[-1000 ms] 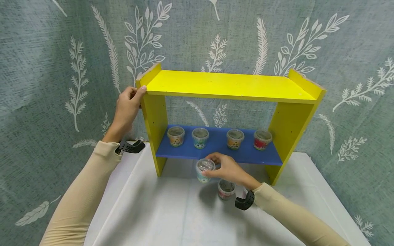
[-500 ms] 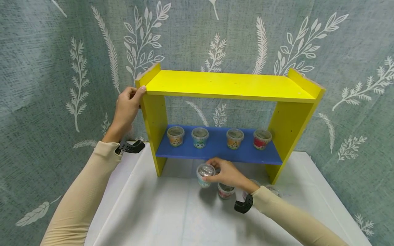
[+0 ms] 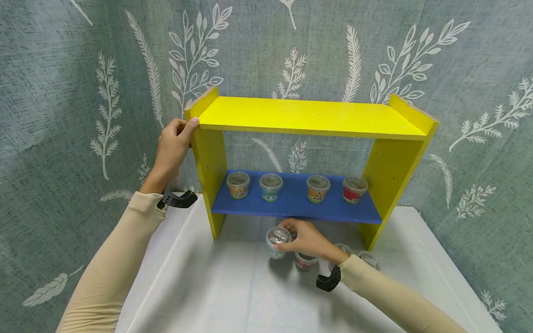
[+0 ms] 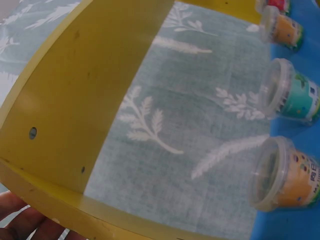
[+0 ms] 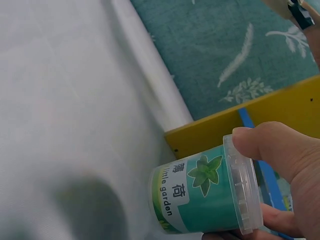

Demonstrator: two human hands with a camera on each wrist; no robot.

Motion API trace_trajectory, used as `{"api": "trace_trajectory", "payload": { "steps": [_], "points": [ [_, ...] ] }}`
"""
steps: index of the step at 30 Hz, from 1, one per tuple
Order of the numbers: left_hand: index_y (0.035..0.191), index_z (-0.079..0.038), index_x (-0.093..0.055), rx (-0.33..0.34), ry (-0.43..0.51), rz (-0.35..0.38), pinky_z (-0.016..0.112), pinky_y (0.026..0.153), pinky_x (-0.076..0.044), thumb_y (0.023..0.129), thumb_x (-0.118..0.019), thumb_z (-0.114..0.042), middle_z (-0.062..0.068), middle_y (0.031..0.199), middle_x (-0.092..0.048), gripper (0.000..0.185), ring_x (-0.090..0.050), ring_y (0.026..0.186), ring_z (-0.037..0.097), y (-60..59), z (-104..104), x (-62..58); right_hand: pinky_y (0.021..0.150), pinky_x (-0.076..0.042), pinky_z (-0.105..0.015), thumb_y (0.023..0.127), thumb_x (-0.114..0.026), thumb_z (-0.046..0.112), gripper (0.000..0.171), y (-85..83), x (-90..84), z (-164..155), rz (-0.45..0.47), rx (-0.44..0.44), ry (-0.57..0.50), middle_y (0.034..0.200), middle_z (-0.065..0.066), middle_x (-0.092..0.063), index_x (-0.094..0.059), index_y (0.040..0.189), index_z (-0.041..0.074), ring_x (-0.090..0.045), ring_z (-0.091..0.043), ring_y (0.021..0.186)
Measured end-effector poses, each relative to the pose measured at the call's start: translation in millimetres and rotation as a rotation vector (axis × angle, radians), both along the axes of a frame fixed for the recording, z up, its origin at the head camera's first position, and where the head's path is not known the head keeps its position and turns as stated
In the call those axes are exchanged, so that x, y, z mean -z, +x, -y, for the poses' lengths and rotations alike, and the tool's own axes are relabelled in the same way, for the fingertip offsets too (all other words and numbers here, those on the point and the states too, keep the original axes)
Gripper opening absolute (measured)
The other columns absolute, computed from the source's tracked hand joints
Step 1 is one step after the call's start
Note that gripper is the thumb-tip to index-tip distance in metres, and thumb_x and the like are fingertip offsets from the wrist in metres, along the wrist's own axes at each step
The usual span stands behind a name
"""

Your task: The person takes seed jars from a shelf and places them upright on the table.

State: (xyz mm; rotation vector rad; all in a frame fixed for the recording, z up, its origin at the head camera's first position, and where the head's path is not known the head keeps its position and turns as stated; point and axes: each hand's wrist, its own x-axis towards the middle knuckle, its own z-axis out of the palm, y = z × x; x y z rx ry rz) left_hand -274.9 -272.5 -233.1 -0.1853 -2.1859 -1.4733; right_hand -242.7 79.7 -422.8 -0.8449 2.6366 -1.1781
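A person's right hand (image 3: 306, 237) pinches a teal mint cup (image 3: 276, 241) just above the tabletop (image 3: 216, 286); the left hand (image 3: 172, 145) grips the yellow shelf (image 3: 308, 118). 4 cups (image 3: 270, 186) line the blue board; about 3 remain below.

bright even light, soft shadows, wrist views warped, slightly blurred
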Motion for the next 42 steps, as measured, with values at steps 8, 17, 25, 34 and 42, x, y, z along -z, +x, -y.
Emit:
{"api": "trace_trajectory", "payload": {
  "steps": [8, 17, 25, 34, 42],
  "points": [
    [0.113, -0.008, -0.057, -0.006, -0.003, -0.013, 0.03, 0.082, -0.047, 0.101, -0.054, -0.058, 0.005, 0.101, -0.055, 0.052, -0.053, 0.089, 0.019, -0.7, -2, 0.5, 0.089, -0.053, -0.041, 0.083, -0.086, 0.043, 0.059, -1.4, 6.3, 2, -0.028, -0.048, 0.009, 0.112, 0.002, -0.069, -0.066, 0.129, 0.01, -0.065, -0.017, 0.103],
    [0.115, -0.008, -0.057, 0.0, 0.008, -0.009, 0.031, 0.081, -0.046, 0.103, -0.053, -0.056, 0.005, 0.104, -0.055, 0.049, -0.053, 0.09, 0.019, -1.0, -1, 2.5, 0.092, -0.053, -0.043, 0.083, -0.086, 0.045, 0.065, -2.6, 10.7, 5, -0.01, -0.047, 0.045, 0.12, -0.005, -0.07, -0.065, 0.132, 0.007, -0.066, -0.021, 0.107],
    [0.115, -0.007, -0.056, -0.006, 0.011, -0.017, 0.031, 0.083, -0.046, 0.103, -0.053, -0.056, 0.006, 0.107, -0.056, 0.05, -0.054, 0.092, 0.019, -0.5, -1, 2.7, 0.085, -0.054, -0.039, 0.082, -0.087, 0.041, 0.062, -7.1, 16.4, 9, -0.046, -0.054, 0.04, 0.11, 0.0, -0.071, -0.066, 0.129, 0.007, -0.066, -0.017, 0.099],
    [0.115, -0.007, -0.057, -0.007, 0.004, -0.014, 0.031, 0.083, -0.047, 0.102, -0.053, -0.058, 0.005, 0.106, -0.056, 0.052, -0.054, 0.092, 0.018, -0.7, -1, 2.6, 0.087, -0.054, -0.041, 0.081, -0.088, 0.042, 0.063, -11.6, 26.5, 8, -0.043, -0.052, 0.082, 0.118, -0.004, -0.069, -0.067, 0.13, 0.008, -0.065, -0.02, 0.102],
    [0.112, -0.009, -0.056, -0.001, 0.023, -0.015, 0.031, 0.082, -0.046, 0.102, -0.054, -0.057, 0.005, 0.104, -0.055, 0.049, -0.054, 0.091, 0.019, -0.4, -1, 0.6, 0.092, -0.054, -0.041, 0.08, -0.088, 0.043, 0.066, -12.9, 28.2, 8, -0.01, -0.084, 0.106, 0.121, -0.005, -0.07, -0.066, 0.131, 0.007, -0.066, -0.023, 0.11]
  ]
}}
